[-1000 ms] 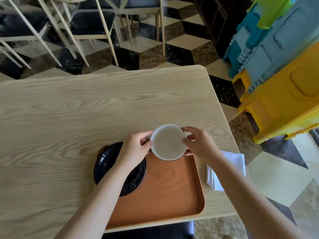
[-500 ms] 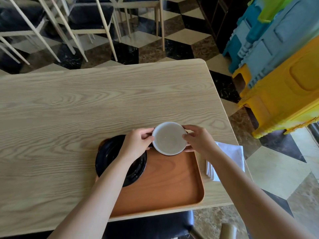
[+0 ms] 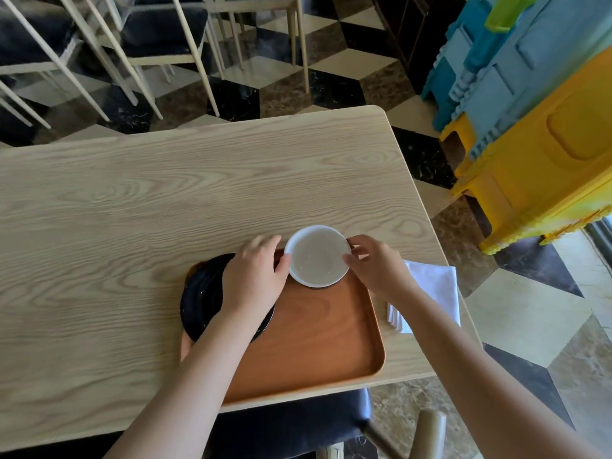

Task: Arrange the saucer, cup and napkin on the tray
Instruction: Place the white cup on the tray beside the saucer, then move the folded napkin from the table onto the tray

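A white cup [image 3: 317, 256] seen from above hangs over the far edge of the orange-brown wooden tray [image 3: 318, 339]. My left hand [image 3: 253, 276] touches its left rim and my right hand [image 3: 376, 265] grips its right rim; both hold it. A black saucer [image 3: 202, 299] lies on the tray's left end, partly hidden under my left hand and forearm. A folded white napkin [image 3: 433, 289] rests on the table just right of the tray, partly covered by my right forearm.
The light wooden table [image 3: 165, 200] has its right edge just past the napkin. A dark chair seat [image 3: 291, 425] is below the near edge. Pale chairs [image 3: 149, 44] stand beyond the table; blue and yellow plastic crates [image 3: 536, 111] are stacked at right.
The cup has shifted slightly toward the tray's far edge, still between both hands. The camera has tilted, so the table sits lower in view.
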The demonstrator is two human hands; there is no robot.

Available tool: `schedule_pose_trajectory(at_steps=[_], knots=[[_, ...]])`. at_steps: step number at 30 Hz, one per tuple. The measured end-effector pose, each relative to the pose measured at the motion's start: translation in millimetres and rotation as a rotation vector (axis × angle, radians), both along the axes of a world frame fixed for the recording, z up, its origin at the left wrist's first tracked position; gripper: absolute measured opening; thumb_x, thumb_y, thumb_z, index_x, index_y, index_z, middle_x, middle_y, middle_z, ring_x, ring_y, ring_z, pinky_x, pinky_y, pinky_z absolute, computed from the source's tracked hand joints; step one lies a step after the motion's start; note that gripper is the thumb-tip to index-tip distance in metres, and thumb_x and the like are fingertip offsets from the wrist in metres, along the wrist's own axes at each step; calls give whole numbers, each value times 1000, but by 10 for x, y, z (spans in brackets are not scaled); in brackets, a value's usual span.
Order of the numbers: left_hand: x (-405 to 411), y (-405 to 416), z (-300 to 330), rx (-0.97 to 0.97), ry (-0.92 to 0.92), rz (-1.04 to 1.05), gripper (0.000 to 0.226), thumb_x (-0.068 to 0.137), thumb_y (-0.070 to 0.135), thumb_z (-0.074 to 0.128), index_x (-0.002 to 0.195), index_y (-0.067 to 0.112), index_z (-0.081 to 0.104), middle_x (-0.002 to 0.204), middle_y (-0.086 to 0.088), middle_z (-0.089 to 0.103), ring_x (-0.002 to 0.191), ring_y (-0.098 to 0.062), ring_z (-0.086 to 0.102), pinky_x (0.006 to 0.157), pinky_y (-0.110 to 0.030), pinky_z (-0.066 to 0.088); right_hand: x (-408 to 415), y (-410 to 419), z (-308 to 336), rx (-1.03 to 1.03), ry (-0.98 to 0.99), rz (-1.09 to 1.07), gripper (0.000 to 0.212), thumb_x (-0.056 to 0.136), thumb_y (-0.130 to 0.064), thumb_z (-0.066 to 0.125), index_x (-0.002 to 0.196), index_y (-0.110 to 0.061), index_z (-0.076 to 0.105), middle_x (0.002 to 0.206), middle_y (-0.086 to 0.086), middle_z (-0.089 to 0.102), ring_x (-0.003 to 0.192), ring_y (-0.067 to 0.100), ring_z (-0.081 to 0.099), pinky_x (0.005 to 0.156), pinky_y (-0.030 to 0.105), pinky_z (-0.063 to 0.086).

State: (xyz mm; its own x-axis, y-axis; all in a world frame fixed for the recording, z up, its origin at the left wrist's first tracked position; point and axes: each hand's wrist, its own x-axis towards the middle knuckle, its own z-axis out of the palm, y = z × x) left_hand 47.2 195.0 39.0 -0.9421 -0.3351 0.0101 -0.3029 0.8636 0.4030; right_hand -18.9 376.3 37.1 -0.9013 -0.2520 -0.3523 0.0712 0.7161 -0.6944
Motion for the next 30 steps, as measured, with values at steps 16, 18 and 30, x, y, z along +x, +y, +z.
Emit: schedule_pose_trajectory(at_steps=[16, 18, 30], knots=[[178, 1601, -380, -214, -228, -695, 51, 83, 40, 34, 125, 22, 57, 135, -11, 55, 127, -24, 48, 99, -45, 42, 601, 1428, -393, 437, 171, -102, 55, 86, -25, 60, 137, -18, 41, 137, 12, 48, 126, 34, 40, 101, 42, 38], [196, 1644, -461, -246, -287, -719, 50, 87, 39, 41, 133, 21, 48, 147, -13, 39, 137, -27, 34, 109, -49, 27, 598, 1435, -423, 348, 160, -151, 53, 86, -21, 60, 136, -19, 43, 131, 9, 53, 121, 32, 44, 100, 38, 38], [403, 1620, -559, -372, -240, -739, 58, 79, 47, 30, 120, 21, 62, 132, -13, 58, 124, -24, 52, 95, -53, 43, 392, 1239, -313, 30, -104, -531, 28, 83, -13, 54, 109, -6, 59, 96, 9, 67, 83, 24, 58, 55, 24, 37]])
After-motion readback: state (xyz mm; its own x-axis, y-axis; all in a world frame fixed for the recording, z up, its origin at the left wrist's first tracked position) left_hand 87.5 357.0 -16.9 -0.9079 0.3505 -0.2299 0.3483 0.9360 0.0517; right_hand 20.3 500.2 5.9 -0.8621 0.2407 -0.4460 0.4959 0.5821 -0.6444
